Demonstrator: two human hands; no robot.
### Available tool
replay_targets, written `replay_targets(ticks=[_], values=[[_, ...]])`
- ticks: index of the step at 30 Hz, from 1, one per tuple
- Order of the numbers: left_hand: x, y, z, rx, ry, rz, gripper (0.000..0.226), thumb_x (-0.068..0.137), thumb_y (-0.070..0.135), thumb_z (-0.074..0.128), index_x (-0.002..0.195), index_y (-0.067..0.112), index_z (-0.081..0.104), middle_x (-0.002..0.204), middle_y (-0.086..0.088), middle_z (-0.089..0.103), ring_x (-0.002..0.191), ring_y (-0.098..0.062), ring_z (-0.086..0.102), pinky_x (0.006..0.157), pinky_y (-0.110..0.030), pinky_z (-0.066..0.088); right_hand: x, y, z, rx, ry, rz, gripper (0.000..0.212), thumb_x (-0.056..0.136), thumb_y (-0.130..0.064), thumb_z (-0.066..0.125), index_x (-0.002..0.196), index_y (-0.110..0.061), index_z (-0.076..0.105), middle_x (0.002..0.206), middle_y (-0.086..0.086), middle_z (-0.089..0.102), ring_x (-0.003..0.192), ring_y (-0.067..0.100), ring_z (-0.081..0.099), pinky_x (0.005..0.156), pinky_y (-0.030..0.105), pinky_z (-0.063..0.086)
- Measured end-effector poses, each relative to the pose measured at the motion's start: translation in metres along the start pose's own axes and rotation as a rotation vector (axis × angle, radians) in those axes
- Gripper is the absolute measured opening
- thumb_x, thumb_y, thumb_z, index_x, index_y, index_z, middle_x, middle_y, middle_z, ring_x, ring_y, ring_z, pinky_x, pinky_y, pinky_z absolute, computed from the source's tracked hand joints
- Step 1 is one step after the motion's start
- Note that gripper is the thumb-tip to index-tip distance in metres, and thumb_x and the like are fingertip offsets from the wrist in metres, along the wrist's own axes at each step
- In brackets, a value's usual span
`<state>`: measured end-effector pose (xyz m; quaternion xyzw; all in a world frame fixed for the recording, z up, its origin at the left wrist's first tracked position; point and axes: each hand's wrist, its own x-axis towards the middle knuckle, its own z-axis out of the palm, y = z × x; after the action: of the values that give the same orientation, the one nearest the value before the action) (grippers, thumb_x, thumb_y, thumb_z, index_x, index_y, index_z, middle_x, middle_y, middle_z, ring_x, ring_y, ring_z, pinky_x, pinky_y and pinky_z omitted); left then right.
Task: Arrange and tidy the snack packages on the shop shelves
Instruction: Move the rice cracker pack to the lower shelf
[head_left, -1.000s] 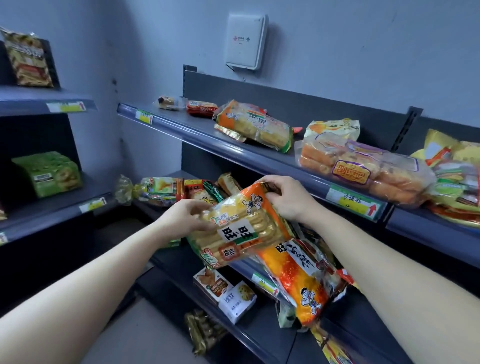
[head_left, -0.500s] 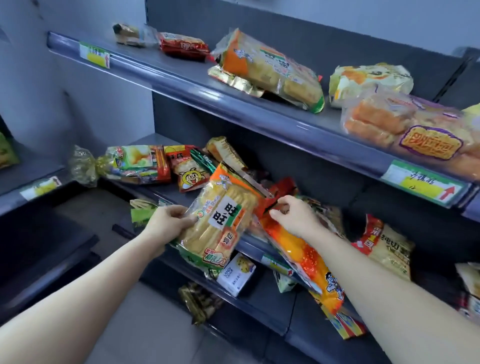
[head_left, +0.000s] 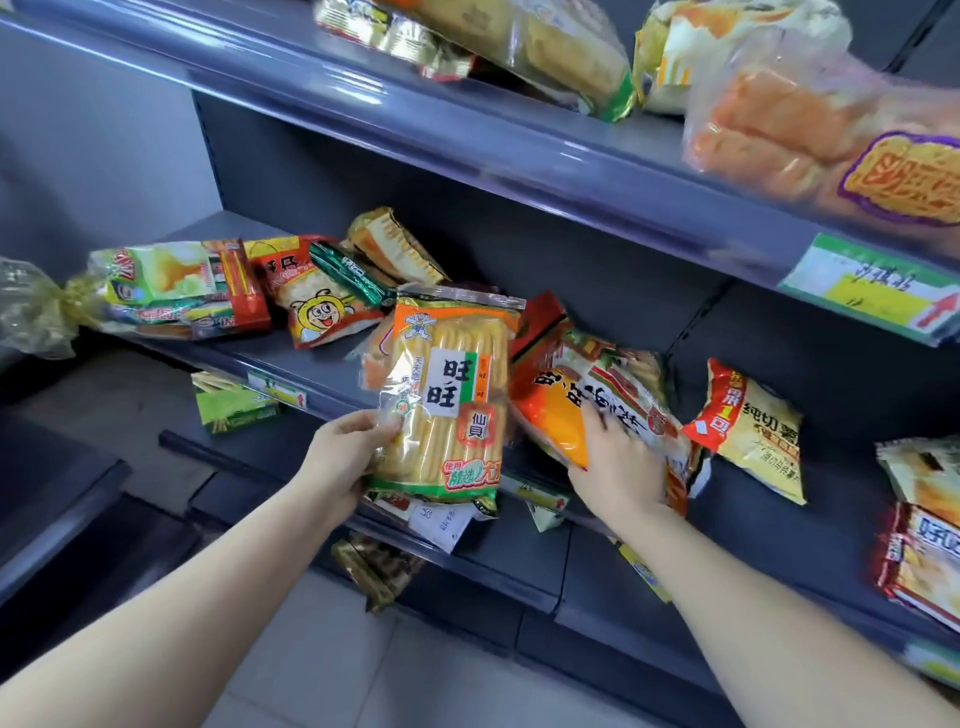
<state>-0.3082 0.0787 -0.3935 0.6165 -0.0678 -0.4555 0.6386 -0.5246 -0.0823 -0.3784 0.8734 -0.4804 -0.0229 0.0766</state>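
**Middle shelf** (head_left: 234, 356): holds a loose jumble of packets. The open stretch is at its front, left of centre.

**Orange bag** (head_left: 558, 415): lies slanted on the shelf, with its lower end at the front lip. Your right hand (head_left: 618, 467) rests palm-down on it, fingers spread and nearly straight, pressing rather than gripping. The thumb is hidden.

**Cracker pack** (head_left: 447, 395): stands upright in front of the shelf lip, long axis vertical, just left of the orange bag. Your left hand (head_left: 343, 457) grips its lower left edge, thumb on the face and fingers curled behind.

**Key relation:** the shelf lies behind and slightly above the pack. Your left hand is nearer the open stretch, so placing the pack likely falls to it.

**Change over half a second:** the pack leaned right and now stands straight. Your right hand was at the orange bag's top end and now lies lower on its face. The bag sits further onto the shelf.
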Motion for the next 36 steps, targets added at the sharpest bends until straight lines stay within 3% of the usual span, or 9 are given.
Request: replay_targets(ticks=[4, 9, 18, 21, 24, 27, 30, 32, 36], values=[[0.001, -0.003, 0.018, -0.051, -0.04, -0.007, 0.018, 0.09, 0.012, 0.064, 0.074, 0.014, 0.07, 0.077, -0.009, 0.066, 0.068, -0.025, 0.058, 0.069, -0.038, 0.051, 0.008, 0.02, -0.025, 0.218, 0.229, 0.157, 0.062, 0.093, -0.036, 0.055, 0.147, -0.022, 0.029, 0.13, 0.01, 0.056, 0.109, 0.036, 0.059, 0.075, 0.038, 0.049], [0.002, -0.014, 0.054, -0.041, -0.016, -0.029, 0.005, 0.091, 0.01, 0.063, 0.092, 0.007, 0.066, 0.079, -0.009, 0.069, 0.052, -0.017, 0.064, 0.044, -0.024, 0.049, 0.026, 0.061, -0.052, 0.587, 0.43, 0.413, 0.047, 0.091, -0.03, 0.059, 0.133, -0.015, 0.046, 0.12, 0.017, 0.063, 0.102, 0.042, 0.059, 0.077, 0.042, 0.044], [0.025, -0.024, 0.147, 0.064, -0.035, -0.07, 0.038, 0.092, -0.003, 0.057, 0.128, 0.006, 0.053, 0.098, -0.014, 0.063, 0.077, -0.025, 0.058, 0.072, -0.039, 0.051, 0.019, 0.081, -0.058, 0.697, 0.477, 0.303, 0.056, 0.09, -0.029, 0.062, 0.142, -0.016, 0.042, 0.126, 0.01, 0.063, 0.111, 0.037, 0.059, 0.087, 0.04, 0.046], [0.031, -0.028, 0.162, 0.092, -0.064, -0.04, 0.065, 0.092, -0.013, 0.046, 0.149, 0.015, 0.032, 0.115, -0.01, 0.056, 0.093, -0.025, 0.054, 0.077, -0.033, 0.044, 0.016, 0.081, -0.055, 0.659, 0.451, 0.274, 0.058, 0.09, -0.028, 0.063, 0.143, -0.016, 0.041, 0.128, 0.01, 0.062, 0.111, 0.037, 0.058, 0.083, 0.039, 0.045], [0.017, -0.026, 0.172, 0.164, -0.148, 0.041, 0.068, 0.093, -0.016, 0.042, 0.151, 0.016, 0.028, 0.13, 0.003, 0.046, 0.114, -0.017, 0.049, 0.075, -0.017, 0.05, 0.013, 0.078, -0.053, 0.632, 0.448, 0.207, 0.057, 0.09, -0.028, 0.063, 0.142, -0.017, 0.042, 0.126, 0.011, 0.062, 0.108, 0.037, 0.059, 0.079, 0.038, 0.046], [0.014, -0.024, 0.175, 0.285, -0.217, 0.115, 0.062, 0.095, -0.002, 0.052, 0.149, 0.022, 0.034, 0.152, 0.002, 0.034, 0.138, -0.018, 0.035, 0.096, -0.025, 0.04, 0.013, 0.073, -0.051, 0.586, 0.434, 0.149, 0.057, 0.092, -0.03, 0.061, 0.143, -0.017, 0.041, 0.128, 0.01, 0.061, 0.109, 0.036, 0.059, 0.08, 0.039, 0.047], [0.005, -0.016, 0.177, 0.313, -0.227, 0.181, 0.056, 0.092, 0.034, 0.062, 0.145, 0.028, 0.041, 0.151, 0.004, 0.037, 0.14, -0.017, 0.034, 0.103, -0.032, 0.031, 0.013, 0.066, -0.052, 0.528, 0.452, 0.116, 0.056, 0.092, -0.031, 0.06, 0.143, -0.018, 0.04, 0.128, 0.009, 0.061, 0.108, 0.037, 0.06, 0.079, 0.04, 0.048], [-0.005, -0.01, 0.183, 0.203, -0.33, 0.194, 0.075, 0.079, 0.062, 0.064, 0.143, 0.031, 0.041, 0.148, 0.007, 0.042, 0.136, -0.016, 0.039, 0.11, -0.037, 0.032, 0.012, 0.059, -0.053, 0.509, 0.481, 0.086, 0.057, 0.089, -0.028, 0.064, 0.141, -0.018, 0.044, 0.128, 0.01, 0.061, 0.107, 0.037, 0.061, 0.078, 0.041, 0.05], [-0.018, 0.003, 0.197, -0.025, -0.464, 0.102, 0.082, 0.063, 0.071, 0.069, 0.13, 0.028, 0.054, 0.122, 0.003, 0.065, 0.109, -0.018, 0.062, 0.09, -0.042, 0.053, 0.008, 0.04, -0.055, 0.506, 0.476, -0.05, 0.06, 0.081, -0.028, 0.071, 0.137, -0.016, 0.051, 0.126, 0.008, 0.063, 0.109, 0.034, 0.062, 0.085, 0.042, 0.051]])
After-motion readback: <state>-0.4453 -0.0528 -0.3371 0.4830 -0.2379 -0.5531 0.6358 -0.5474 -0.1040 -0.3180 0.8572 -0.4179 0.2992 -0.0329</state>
